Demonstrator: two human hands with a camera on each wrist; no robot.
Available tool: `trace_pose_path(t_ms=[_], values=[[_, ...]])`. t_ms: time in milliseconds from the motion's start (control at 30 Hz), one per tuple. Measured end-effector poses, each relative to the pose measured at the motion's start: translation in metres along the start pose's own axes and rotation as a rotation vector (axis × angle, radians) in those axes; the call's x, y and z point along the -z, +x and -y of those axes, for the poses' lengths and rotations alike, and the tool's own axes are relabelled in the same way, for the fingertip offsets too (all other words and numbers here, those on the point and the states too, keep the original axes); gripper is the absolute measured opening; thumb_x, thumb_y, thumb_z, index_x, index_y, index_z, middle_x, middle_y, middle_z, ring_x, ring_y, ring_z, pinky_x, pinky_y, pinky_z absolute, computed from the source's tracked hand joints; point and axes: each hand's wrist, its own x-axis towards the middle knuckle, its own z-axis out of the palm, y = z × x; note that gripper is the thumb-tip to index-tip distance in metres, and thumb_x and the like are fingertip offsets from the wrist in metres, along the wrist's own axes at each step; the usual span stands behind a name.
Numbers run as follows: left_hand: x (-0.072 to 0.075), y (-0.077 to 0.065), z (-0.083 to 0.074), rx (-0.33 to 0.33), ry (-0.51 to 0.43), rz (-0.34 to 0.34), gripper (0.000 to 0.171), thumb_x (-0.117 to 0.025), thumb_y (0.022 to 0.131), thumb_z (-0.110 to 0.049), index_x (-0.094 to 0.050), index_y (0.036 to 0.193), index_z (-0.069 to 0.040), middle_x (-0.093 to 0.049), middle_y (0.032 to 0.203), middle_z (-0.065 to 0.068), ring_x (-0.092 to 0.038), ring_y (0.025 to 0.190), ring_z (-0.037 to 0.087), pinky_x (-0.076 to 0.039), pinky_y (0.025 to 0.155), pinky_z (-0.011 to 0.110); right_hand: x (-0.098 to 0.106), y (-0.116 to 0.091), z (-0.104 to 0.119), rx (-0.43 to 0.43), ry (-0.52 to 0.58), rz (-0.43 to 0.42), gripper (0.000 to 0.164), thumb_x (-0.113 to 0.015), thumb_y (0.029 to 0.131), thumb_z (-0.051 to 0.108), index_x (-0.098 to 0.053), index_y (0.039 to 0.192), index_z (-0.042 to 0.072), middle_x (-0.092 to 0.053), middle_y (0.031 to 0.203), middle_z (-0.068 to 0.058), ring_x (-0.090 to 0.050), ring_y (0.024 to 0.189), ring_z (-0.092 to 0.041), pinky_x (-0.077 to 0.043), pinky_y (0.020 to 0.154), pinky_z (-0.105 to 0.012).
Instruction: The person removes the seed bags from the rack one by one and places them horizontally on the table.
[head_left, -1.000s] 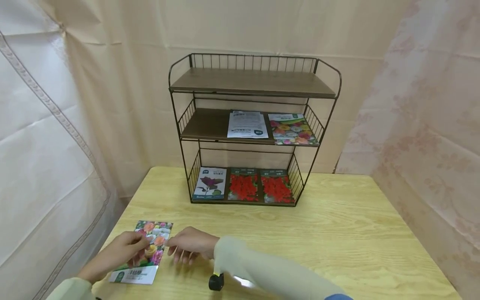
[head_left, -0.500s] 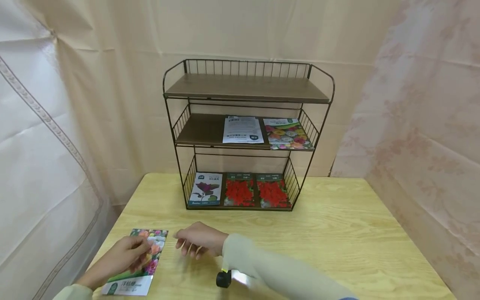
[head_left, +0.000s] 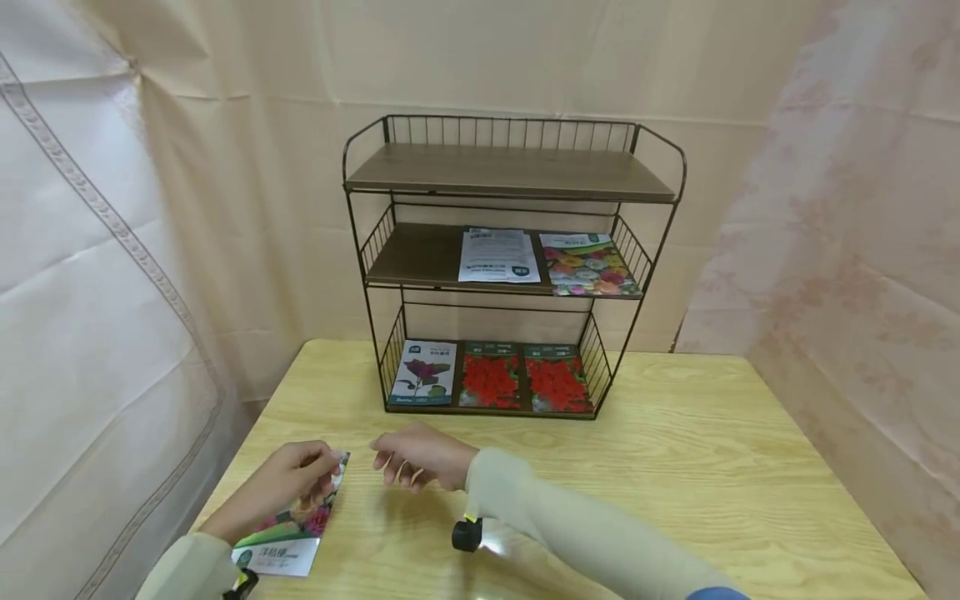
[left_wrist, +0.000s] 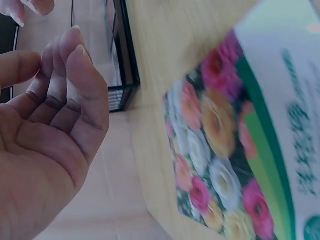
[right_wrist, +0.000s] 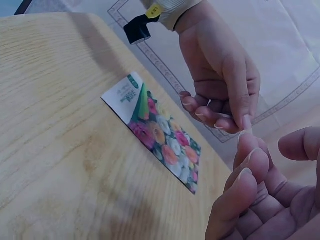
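A flower seed packet (head_left: 281,554), printed with multicoloured blooms and a white label end, lies flat at the front left of the table. My left hand (head_left: 288,482) hovers over it with fingers loosely bent and hides much of its picture in the head view. In the left wrist view that hand's thumb and fingers are apart, with nothing between them, and the packet (left_wrist: 220,145) lies beside it. To the right, my right hand (head_left: 426,457) is held above the bare wood, its fingers loosely bent and holding nothing. The right wrist view shows both hands raised above the packet (right_wrist: 162,135).
A three-tier metal rack (head_left: 510,171) stands at the table's back. Its middle shelf bears white text-side packets (head_left: 498,257) and a flower packet (head_left: 590,265). Below lie a purple-flower packet (head_left: 424,373) and two red-flower packets (head_left: 491,377). Cloth curtains (head_left: 255,183) surround the table (head_left: 675,483).
My right hand has moved right, away from the packet. My left hand has shifted right and farther up over the packet, which stays on the table. The head view has shifted slightly.
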Motion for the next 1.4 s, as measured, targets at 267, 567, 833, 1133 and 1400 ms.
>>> trace_pose_path(t_ms=[267, 567, 833, 1133, 1400], values=[[-0.011, 0.010, -0.009, -0.036, 0.036, 0.012, 0.043, -0.051, 0.109, -0.038, -0.062, 0.099, 0.003, -0.064, 0.083, 0.018, -0.061, 0.065, 0.024, -0.054, 0.054, 0.036, 0.020, -0.006, 0.003, 0.006, -0.012, -0.013, 0.036, -0.062, 0.098, 0.039, -0.072, 0.092, 0.004, -0.065, 0.072, -0.002, -0.047, 0.052, -0.010, -0.039, 0.045, -0.022], [-0.016, 0.019, -0.015, -0.038, 0.049, -0.010, 0.044, -0.051, 0.109, -0.041, -0.063, 0.099, 0.000, -0.064, 0.085, 0.019, -0.057, 0.062, 0.021, -0.050, 0.050, 0.034, 0.041, -0.013, 0.006, 0.019, 0.030, -0.039, 0.031, -0.063, 0.097, 0.037, -0.071, 0.087, 0.008, -0.065, 0.073, -0.003, -0.047, 0.055, -0.013, -0.040, 0.048, -0.024], [-0.019, 0.025, -0.035, -0.100, 0.083, -0.004, 0.041, -0.049, 0.110, -0.040, -0.063, 0.097, -0.003, -0.064, 0.084, 0.015, -0.056, 0.060, 0.021, -0.050, 0.048, 0.033, 0.056, -0.019, 0.009, 0.029, 0.057, -0.088, 0.034, -0.064, 0.098, 0.038, -0.072, 0.091, 0.005, -0.065, 0.074, -0.003, -0.047, 0.056, -0.013, -0.040, 0.049, -0.024], [-0.025, 0.039, -0.049, -0.126, 0.104, -0.030, 0.041, -0.049, 0.109, -0.044, -0.065, 0.099, -0.008, -0.066, 0.085, 0.011, -0.063, 0.071, 0.032, -0.054, 0.056, 0.035, 0.082, -0.026, 0.015, 0.056, 0.082, -0.101, 0.037, -0.062, 0.101, 0.041, -0.072, 0.090, 0.008, -0.066, 0.076, -0.003, -0.048, 0.057, -0.014, -0.040, 0.052, -0.027], [-0.029, 0.055, -0.063, -0.171, 0.080, -0.029, 0.042, -0.050, 0.108, -0.047, -0.066, 0.100, -0.009, -0.066, 0.086, 0.011, -0.061, 0.071, 0.027, -0.054, 0.059, 0.036, 0.106, -0.035, 0.017, 0.051, 0.146, -0.121, 0.038, -0.060, 0.102, 0.041, -0.071, 0.095, 0.005, -0.064, 0.074, 0.000, -0.048, 0.056, -0.013, -0.041, 0.053, -0.026]])
